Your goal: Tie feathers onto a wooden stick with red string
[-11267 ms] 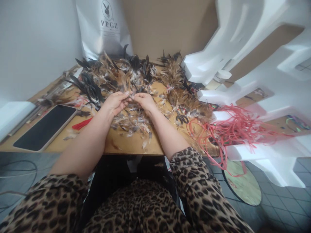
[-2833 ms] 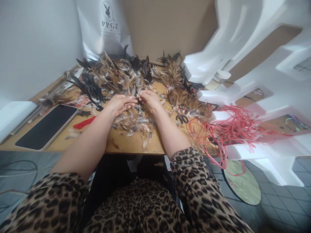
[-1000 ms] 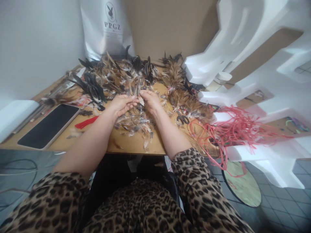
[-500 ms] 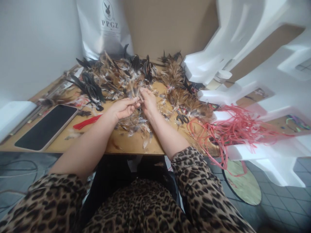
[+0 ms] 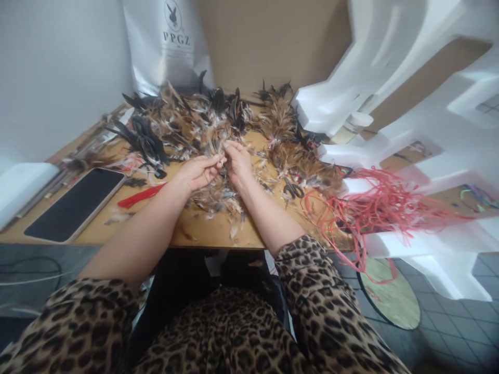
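My left hand (image 5: 202,172) and my right hand (image 5: 238,162) meet over the middle of the table, fingertips nearly touching. Both are closed in a pinch on small feathers, whose pale ends show between the fingers. Just beyond the fingertips lies a heap of brown and white feathers (image 5: 183,122). Loose brown feathers (image 5: 216,200) are scattered under my wrists. Exactly how many feathers each pinch holds is too small to make out.
A phone (image 5: 76,205), a red tassel (image 5: 141,195) and black feathers (image 5: 144,143) lie left. To the right are bundled brown feathers (image 5: 302,163), black scissors (image 5: 292,188), tangled red ribbon (image 5: 390,202) and white foam pieces (image 5: 429,244). A silver bag (image 5: 167,62) stands behind.
My fingertips have shifted slightly, the left ones drawing a little nearer to the right hand. The things on the table look the same.
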`<state>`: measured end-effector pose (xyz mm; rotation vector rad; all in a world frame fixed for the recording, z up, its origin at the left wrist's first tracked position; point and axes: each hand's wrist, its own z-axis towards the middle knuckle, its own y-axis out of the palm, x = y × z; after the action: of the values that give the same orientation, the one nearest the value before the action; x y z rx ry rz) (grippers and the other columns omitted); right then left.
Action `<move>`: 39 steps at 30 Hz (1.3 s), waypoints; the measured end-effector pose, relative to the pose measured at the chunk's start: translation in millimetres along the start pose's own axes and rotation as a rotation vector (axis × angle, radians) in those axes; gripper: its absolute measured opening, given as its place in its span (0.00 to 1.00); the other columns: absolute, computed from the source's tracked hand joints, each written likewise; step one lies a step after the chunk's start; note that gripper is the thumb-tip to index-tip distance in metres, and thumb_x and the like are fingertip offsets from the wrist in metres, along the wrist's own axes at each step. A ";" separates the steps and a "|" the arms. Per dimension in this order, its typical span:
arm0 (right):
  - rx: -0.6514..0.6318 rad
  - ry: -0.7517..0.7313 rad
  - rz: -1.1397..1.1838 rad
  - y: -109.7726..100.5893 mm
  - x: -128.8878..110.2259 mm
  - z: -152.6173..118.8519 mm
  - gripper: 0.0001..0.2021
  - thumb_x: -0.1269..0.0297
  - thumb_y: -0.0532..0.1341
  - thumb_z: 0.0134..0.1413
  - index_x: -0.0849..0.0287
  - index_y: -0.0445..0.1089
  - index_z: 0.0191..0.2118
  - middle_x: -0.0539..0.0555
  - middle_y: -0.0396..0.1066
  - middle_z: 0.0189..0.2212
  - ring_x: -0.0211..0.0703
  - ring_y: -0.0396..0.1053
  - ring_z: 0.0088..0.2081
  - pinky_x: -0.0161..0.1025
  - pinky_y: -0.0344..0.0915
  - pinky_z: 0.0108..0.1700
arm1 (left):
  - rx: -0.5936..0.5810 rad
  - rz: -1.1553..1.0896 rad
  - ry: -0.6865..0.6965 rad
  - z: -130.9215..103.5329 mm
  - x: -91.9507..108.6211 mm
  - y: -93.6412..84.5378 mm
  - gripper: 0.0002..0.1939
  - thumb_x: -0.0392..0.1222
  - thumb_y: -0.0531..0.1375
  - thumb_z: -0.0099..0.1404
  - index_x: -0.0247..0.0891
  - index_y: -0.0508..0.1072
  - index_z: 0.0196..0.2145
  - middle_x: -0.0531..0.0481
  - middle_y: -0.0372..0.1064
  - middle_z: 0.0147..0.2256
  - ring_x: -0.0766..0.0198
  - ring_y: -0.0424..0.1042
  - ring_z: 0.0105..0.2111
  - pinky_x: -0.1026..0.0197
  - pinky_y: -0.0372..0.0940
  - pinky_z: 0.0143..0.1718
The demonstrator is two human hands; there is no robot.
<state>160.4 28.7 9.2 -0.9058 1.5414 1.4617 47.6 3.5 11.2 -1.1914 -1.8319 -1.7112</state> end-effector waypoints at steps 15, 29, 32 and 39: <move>-0.152 0.227 -0.004 -13.3 -11.2 4.0 0.10 0.73 0.70 0.38 0.62 0.70 0.30 0.45 0.68 0.17 0.29 0.62 0.19 0.27 0.59 0.21 | 0.258 0.170 0.258 4.3 5.4 -4.2 0.08 0.32 0.67 0.51 0.28 0.70 0.24 0.46 0.72 0.23 0.72 0.70 0.20 0.73 0.56 0.17; -0.185 0.130 -0.165 -12.5 3.5 0.5 0.07 0.74 0.66 0.38 0.64 0.69 0.28 0.46 0.69 0.17 0.29 0.63 0.18 0.26 0.55 0.20 | 0.424 0.346 0.346 6.3 -1.7 -0.9 0.14 0.34 0.66 0.52 0.33 0.63 0.18 0.49 0.68 0.17 0.73 0.64 0.15 0.72 0.56 0.16; -0.180 0.142 -0.203 -10.9 -1.6 -3.8 0.04 0.75 0.64 0.40 0.65 0.70 0.27 0.45 0.67 0.15 0.28 0.62 0.17 0.27 0.57 0.22 | 0.444 0.355 0.335 8.0 -2.2 -1.8 0.14 0.33 0.66 0.51 0.33 0.63 0.18 0.48 0.68 0.18 0.70 0.67 0.17 0.72 0.60 0.18; -0.102 0.084 -0.300 -6.2 -7.4 -10.6 0.04 0.76 0.64 0.40 0.65 0.68 0.25 0.45 0.67 0.15 0.28 0.62 0.19 0.29 0.61 0.27 | 0.453 0.467 0.371 11.3 -4.3 -1.9 0.13 0.32 0.65 0.52 0.31 0.65 0.17 0.49 0.67 0.18 0.71 0.67 0.17 0.71 0.63 0.19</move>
<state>168.3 17.5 13.4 -1.2156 1.3311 1.3079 51.7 12.9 4.5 -0.9372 -1.4603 -1.0933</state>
